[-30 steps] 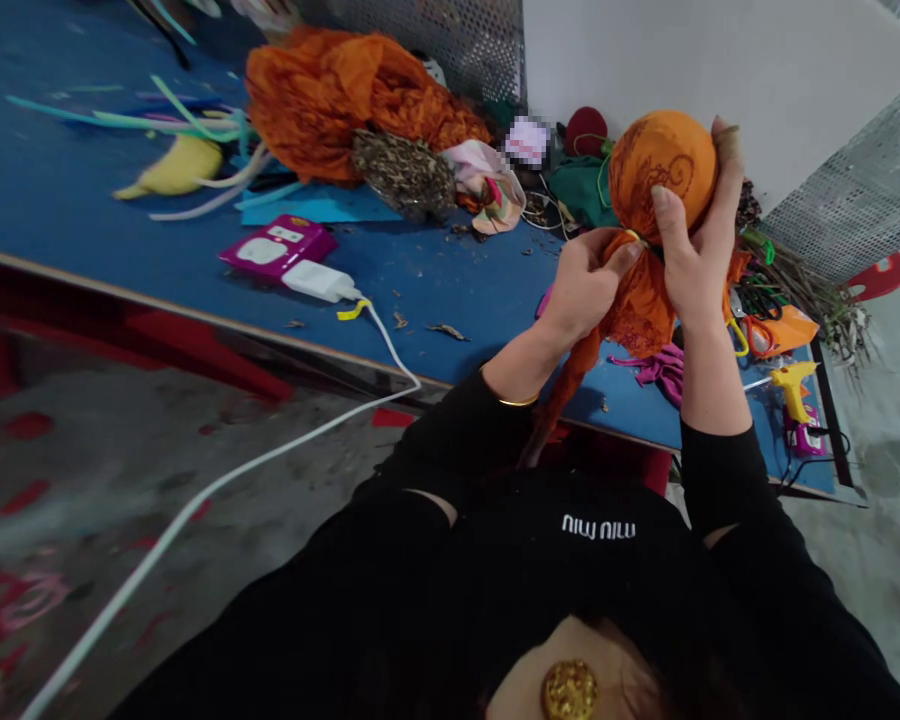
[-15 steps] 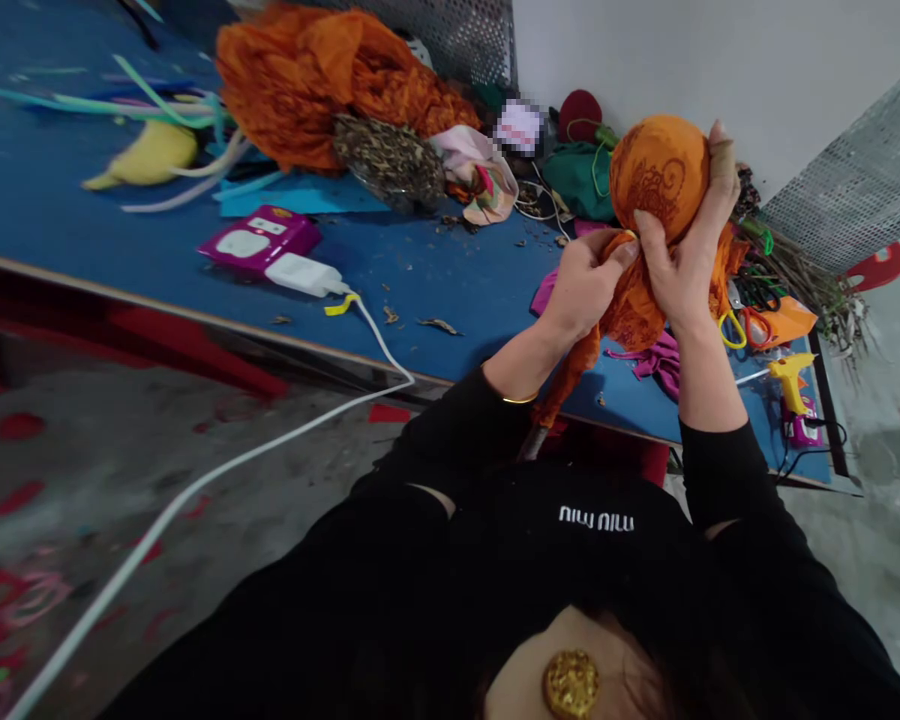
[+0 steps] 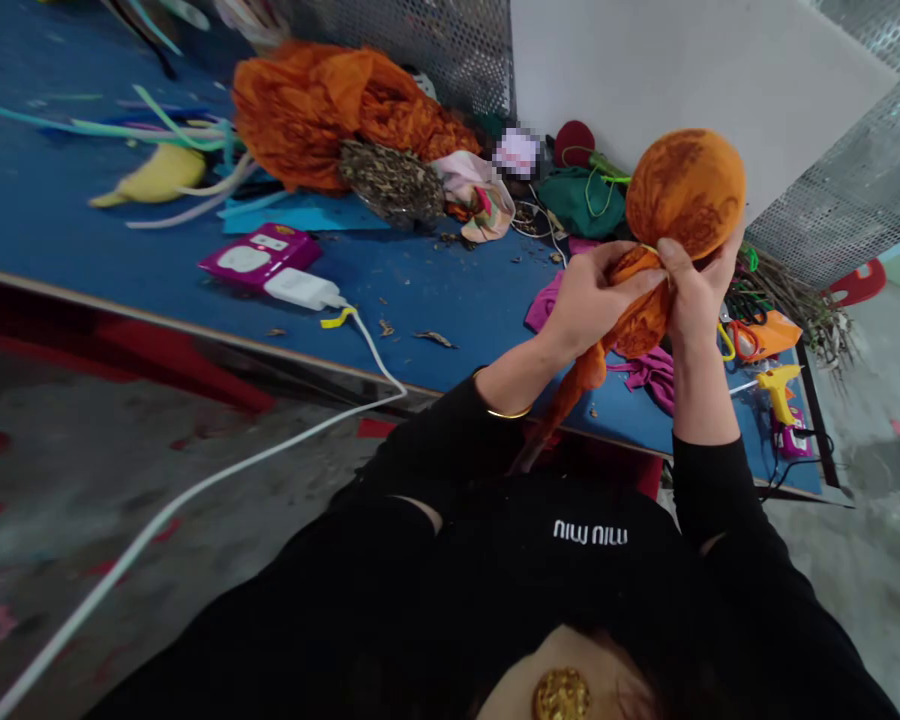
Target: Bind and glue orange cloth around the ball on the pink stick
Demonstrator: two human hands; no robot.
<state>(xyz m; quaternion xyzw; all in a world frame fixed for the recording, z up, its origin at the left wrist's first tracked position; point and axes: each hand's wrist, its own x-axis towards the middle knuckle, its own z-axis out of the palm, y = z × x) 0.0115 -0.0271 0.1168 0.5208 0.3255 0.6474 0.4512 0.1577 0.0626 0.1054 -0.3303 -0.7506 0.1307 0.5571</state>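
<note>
An orange patterned cloth (image 3: 641, 325) is wrapped tightly round a ball-shaped bulge (image 3: 686, 190), with a narrow neck below it. My left hand (image 3: 596, 300) pinches the gathered cloth just under that neck. Around the neck's other side, my right hand (image 3: 697, 290) is closed, its thumb pressed on the gather and its fingers partly hidden behind the bulge. A thin pale band seems to circle the neck, too small to make out well. The cloth's loose tail (image 3: 559, 405) hangs down past the table edge toward my lap.
On the blue table (image 3: 435, 290) lie a heap of orange cloth (image 3: 330, 110), a bag of dry plant bits (image 3: 394, 180), a purple power strip (image 3: 262, 255), a yellow glue gun (image 3: 778, 388) and scissors (image 3: 742, 340). A white cable (image 3: 270, 455) runs across the front edge.
The wrapped bulge has tilted to the right and come slightly lower. My right fingers have slid down from its side to the neck, and both thumbs are closer together.
</note>
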